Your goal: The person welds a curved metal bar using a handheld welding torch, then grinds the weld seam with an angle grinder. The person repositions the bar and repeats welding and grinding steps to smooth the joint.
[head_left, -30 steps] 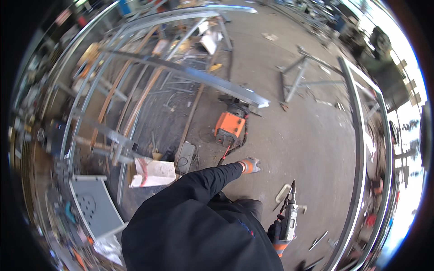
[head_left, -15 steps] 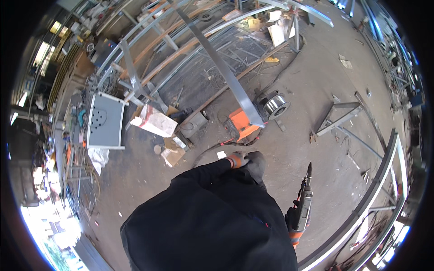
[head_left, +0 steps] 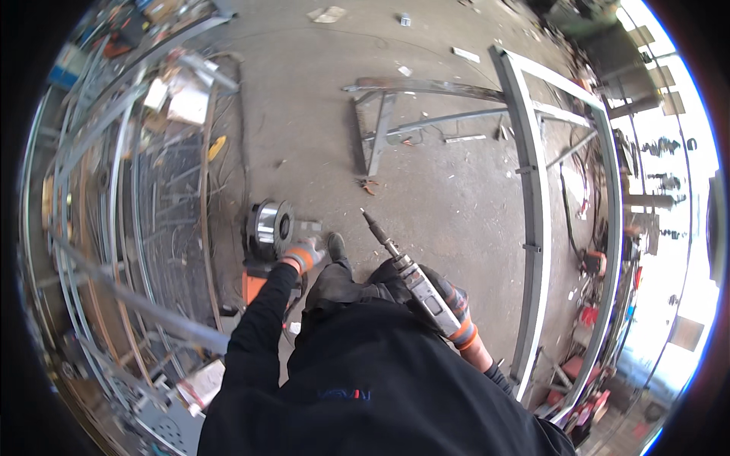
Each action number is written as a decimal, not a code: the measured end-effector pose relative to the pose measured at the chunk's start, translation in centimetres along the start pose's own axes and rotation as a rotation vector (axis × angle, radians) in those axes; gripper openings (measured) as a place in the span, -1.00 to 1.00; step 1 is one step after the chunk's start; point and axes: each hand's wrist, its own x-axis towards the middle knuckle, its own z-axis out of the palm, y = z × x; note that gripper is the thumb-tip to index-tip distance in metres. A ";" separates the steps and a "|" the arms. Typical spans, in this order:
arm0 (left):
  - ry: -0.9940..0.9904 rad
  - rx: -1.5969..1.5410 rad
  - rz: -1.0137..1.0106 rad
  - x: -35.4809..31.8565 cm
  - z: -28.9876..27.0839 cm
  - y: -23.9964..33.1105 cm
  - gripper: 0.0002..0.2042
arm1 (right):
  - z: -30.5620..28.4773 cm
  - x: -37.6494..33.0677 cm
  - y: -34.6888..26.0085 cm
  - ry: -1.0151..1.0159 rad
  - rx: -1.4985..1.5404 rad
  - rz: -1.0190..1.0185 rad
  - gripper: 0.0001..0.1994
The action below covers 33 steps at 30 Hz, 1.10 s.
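My right hand (head_left: pixel 458 308), in a grey and orange glove, is wrapped round the body of a grey welding gun (head_left: pixel 427 292). Its dark, narrow nozzle points up and slightly left, over the floor and touching nothing. My left hand (head_left: pixel 305 254), gloved the same way and slightly blurred, hangs with loosely parted fingers and holds nothing. Just left of it is a wire spool (head_left: pixel 268 226) with a black reel, mounted by an orange machine (head_left: pixel 254 286) partly hidden by my left arm.
To the right stands a long grey metal frame (head_left: pixel 534 228). A triangular metal bracket (head_left: pixel 379 133) lies ahead, with orange-handled pliers (head_left: pixel 369 185) near it on the floor. Metal bars and a rack (head_left: pixel 125 205) fill the left side. A yellow object (head_left: pixel 217 147) lies there.
My view has turned right, so the frame and bracket now sit nearer the middle. My left hand has left my knee and come beside the spool. The welding gun has swung in front of me.
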 end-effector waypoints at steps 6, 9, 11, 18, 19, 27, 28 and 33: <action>0.252 -0.042 0.074 15.1 -20.6 8.6 -0.28 | -6.9 8.7 6.2 0.204 0.125 0.060 -0.45; 0.424 -0.223 0.166 22.7 -29.9 14.3 -0.36 | -10.7 13.0 11.8 0.301 0.072 0.131 -0.43; 0.573 -0.241 0.199 28.3 -35.7 19.1 -0.49 | -14.0 16.5 17.1 0.348 0.046 0.143 -0.43; 0.473 -0.232 0.444 60.0 -50.1 38.0 -0.65 | -26.2 28.5 37.8 0.162 0.058 0.274 -0.41; 0.425 -0.216 0.452 66.3 -49.4 40.3 -0.62 | -27.4 30.1 40.6 0.098 0.056 0.303 -0.41; -0.204 0.644 0.549 105.6 -27.6 47.5 -0.53 | -25.8 35.4 52.6 0.015 -0.193 0.608 -0.58; -0.254 0.791 0.661 108.3 -24.4 47.9 -0.56 | -24.9 35.7 53.5 0.052 -0.176 0.596 -0.61; -0.400 0.997 0.937 113.7 -10.2 47.2 -0.57 | -20.9 35.6 52.5 0.000 -0.332 0.769 -0.58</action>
